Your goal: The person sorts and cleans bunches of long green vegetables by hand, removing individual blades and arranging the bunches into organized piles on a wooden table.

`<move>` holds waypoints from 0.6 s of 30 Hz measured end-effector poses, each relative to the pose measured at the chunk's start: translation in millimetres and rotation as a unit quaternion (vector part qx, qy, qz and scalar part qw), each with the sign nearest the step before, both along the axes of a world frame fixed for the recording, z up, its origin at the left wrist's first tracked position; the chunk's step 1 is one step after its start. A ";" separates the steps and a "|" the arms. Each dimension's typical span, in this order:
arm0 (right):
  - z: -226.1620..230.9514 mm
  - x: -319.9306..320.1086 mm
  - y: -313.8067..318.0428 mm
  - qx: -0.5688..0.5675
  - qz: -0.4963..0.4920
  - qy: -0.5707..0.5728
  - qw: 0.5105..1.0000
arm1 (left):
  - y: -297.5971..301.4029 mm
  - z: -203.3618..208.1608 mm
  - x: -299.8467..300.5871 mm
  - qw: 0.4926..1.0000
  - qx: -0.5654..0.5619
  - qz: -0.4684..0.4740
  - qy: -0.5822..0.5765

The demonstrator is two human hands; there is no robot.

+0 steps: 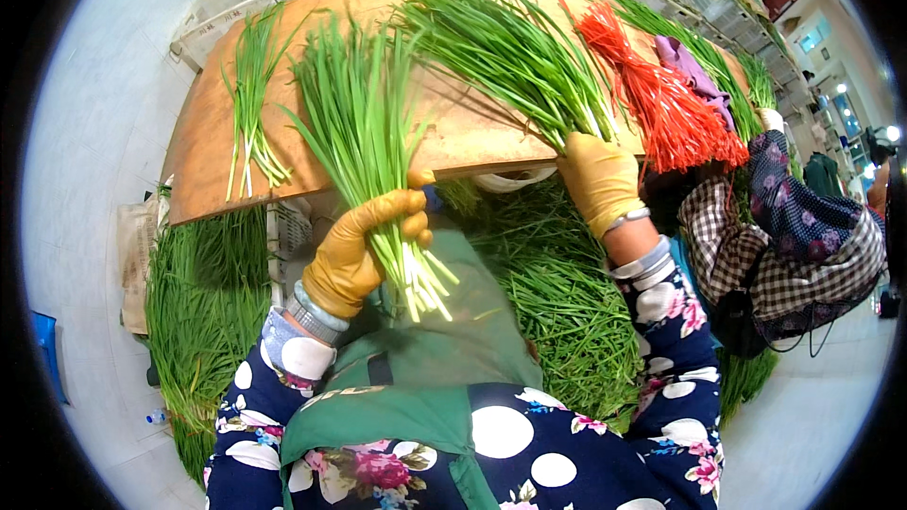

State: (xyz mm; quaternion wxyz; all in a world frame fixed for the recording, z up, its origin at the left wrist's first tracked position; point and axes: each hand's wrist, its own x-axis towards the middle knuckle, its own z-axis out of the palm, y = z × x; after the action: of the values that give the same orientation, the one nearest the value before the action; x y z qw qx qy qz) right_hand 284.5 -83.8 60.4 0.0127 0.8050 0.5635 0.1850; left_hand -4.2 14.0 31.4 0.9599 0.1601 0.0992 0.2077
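Observation:
My left hand (364, 241), in a yellow rubber glove, is wrapped round a bunch of garlic chives (354, 118). The green leaves fan out over the board and the pale cut ends point down toward my apron. My right hand (600, 179), gloved alike, closes on the stem ends of a larger heap of garlic chives (510, 57) lying on the wooden board (453, 142); its fingertips are partly hidden. A thin bunch of garlic chives (250, 104) lies by itself on the left of the board.
Red plastic ties (661, 99) and a purple cloth (694, 76) lie at the board's right. Loose chives pile up below (567, 321) and at left (203, 312). A white crate (236, 5) stands beyond the left corner. A co-worker in a checked garment (784, 264) is close at right.

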 end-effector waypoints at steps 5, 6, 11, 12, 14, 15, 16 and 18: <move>70.6 3.3 -3.6 0.077 0.007 0.623 0.778 | 9.2 4.1 -14.7 0.997 0.019 0.046 0.051; 77.9 0.3 -12.3 0.074 0.046 0.699 0.709 | 7.3 5.0 -16.4 0.996 0.020 0.050 0.069; 2.9 -74.1 -49.3 0.060 0.052 0.647 0.758 | -11.7 -4.5 -13.4 0.990 0.046 0.041 0.129; 3.5 -85.9 -57.7 0.059 0.022 0.711 0.701 | -15.1 -6.9 -12.2 0.989 0.042 0.031 0.137; -1.8 -110.3 -66.1 0.083 0.009 0.745 0.662 | -21.2 -16.1 -13.9 0.987 0.029 0.031 0.155; -9.6 -117.9 -68.2 0.097 0.011 0.739 0.667 | -23.2 -16.3 -13.7 0.988 0.024 0.033 0.151; -14.6 -125.5 -68.1 0.125 0.015 0.737 0.664 | -24.7 -18.4 -12.1 0.984 0.034 0.036 0.168; -20.7 -134.1 -68.9 0.157 0.029 0.703 0.693 | -26.8 -19.2 -8.9 0.980 0.047 0.039 0.190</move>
State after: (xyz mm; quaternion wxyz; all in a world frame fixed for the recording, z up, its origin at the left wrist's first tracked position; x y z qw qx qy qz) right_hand 150.3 -152.6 39.7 -0.5195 0.6736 0.3934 -0.3488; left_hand -13.1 -12.7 12.1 0.9060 0.2378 0.2762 0.2151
